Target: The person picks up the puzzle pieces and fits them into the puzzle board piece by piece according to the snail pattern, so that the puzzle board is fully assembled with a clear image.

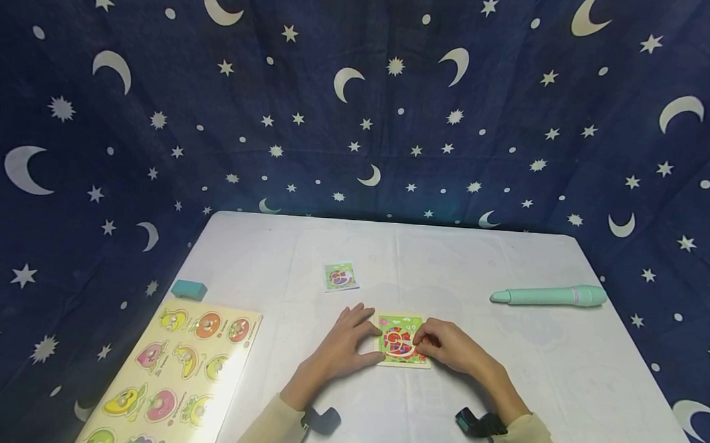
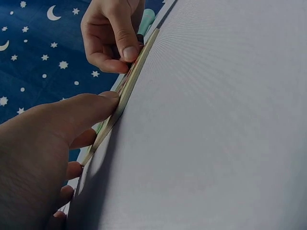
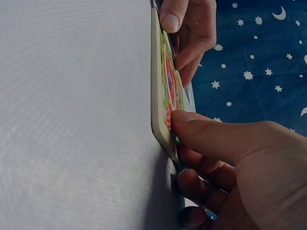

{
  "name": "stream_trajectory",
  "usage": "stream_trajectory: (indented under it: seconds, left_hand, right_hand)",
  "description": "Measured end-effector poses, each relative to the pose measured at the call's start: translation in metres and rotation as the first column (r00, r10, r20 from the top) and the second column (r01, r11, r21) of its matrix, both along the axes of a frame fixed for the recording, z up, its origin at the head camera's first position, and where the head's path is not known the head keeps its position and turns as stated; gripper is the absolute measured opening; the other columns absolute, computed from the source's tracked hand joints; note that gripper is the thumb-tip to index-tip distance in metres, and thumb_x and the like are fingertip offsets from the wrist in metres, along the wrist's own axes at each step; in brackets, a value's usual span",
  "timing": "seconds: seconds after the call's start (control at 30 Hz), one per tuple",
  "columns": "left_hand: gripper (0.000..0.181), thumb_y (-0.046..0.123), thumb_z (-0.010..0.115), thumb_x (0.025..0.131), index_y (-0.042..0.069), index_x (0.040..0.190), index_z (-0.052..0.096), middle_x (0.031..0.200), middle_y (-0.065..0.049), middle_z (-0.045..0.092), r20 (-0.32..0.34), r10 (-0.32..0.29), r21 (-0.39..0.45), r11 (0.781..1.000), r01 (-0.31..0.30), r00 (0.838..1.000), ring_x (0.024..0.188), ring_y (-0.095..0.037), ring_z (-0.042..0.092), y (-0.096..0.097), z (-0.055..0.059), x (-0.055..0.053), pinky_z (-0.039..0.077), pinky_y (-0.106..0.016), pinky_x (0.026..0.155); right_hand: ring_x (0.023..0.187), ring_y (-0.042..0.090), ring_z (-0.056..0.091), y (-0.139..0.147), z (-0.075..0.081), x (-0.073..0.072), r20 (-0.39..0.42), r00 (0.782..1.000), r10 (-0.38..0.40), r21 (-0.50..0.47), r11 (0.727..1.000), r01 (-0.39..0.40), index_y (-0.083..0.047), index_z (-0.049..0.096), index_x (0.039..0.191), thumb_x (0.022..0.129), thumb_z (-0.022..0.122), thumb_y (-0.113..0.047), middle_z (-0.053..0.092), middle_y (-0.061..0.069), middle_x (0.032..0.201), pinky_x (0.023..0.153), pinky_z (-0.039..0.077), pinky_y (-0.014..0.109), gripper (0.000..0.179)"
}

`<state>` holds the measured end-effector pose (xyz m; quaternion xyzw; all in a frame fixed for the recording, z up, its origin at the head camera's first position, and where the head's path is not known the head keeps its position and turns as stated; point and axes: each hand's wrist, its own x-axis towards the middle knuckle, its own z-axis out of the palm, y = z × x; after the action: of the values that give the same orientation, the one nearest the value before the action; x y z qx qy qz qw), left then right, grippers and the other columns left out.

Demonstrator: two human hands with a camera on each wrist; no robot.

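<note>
A small square picture puzzle (image 1: 398,347) with a green, red and white picture and a pale wooden rim lies flat near the table's front. My left hand (image 1: 349,341) holds its left side, the thumb at the near corner and the index finger farther up that edge. From the other side comes my right hand (image 1: 449,345), fingers curled, with thumb and index fingertips together on the puzzle's right part. In the right wrist view the right thumb (image 3: 192,122) rests on the picture close to the rim. I cannot tell whether a loose piece is between those fingertips.
Beyond the puzzle lies a small card (image 1: 341,277) with a similar picture. On the left are a large fruit peg board (image 1: 235,369) and a teal block (image 1: 189,290). A mint-green pen-shaped device (image 1: 546,296) lies at the right. A star-patterned cloth (image 1: 396,116) hangs behind the white table.
</note>
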<state>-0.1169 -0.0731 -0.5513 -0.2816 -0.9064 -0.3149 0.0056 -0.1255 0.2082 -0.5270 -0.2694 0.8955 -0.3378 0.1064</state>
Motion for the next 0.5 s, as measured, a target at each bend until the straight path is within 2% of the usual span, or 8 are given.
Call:
stream_trajectory:
  seconds: [0.27,0.4,0.5]
  left_hand:
    - [0.038,0.049,0.073,0.085,0.023,0.112,0.069,0.151,-0.008,0.050,0.011,0.003,0.006,1.000,-0.003,1.000,0.151,-0.033,0.032,0.0009,-0.0002,0.0002,0.019,-0.054,0.127]
    - [0.036,0.048,0.071,0.087,0.022,0.112,0.069,0.149,-0.009,0.052,0.014,0.004,0.020,1.000,-0.005,1.000,0.150,-0.034,0.034,0.0012,0.0020,0.0000,0.021,-0.057,0.126]
    - [0.036,0.046,0.069,0.090,0.020,0.115,0.068,0.147,-0.009,0.054,0.024,0.008,0.028,1.000,-0.009,1.000,0.147,-0.034,0.038,0.0013,0.0064,-0.0014,0.024,-0.056,0.125]
  right_hand:
    - [0.070,-0.002,0.047,-0.0023,-0.0002,0.0005,-0.018,1.000,-0.023,-0.005,1.000,0.023,-0.019,0.069,0.092,0.092,0.072,-0.020,0.056,-0.012,0.080,0.061,0.044,0.018,0.003]
    - [0.063,-0.003,0.044,-0.0060,-0.0010,-0.0004,-0.067,0.995,-0.078,-0.015,0.997,0.077,-0.022,0.066,0.084,0.093,0.071,-0.027,0.052,-0.015,0.071,0.056,0.041,0.017,0.012]
    - [0.059,-0.003,0.040,-0.0097,0.0015,-0.0023,-0.134,0.980,-0.149,-0.035,0.989,0.145,-0.023,0.061,0.077,0.093,0.071,-0.030,0.047,-0.015,0.065,0.053,0.037,0.017,0.020]
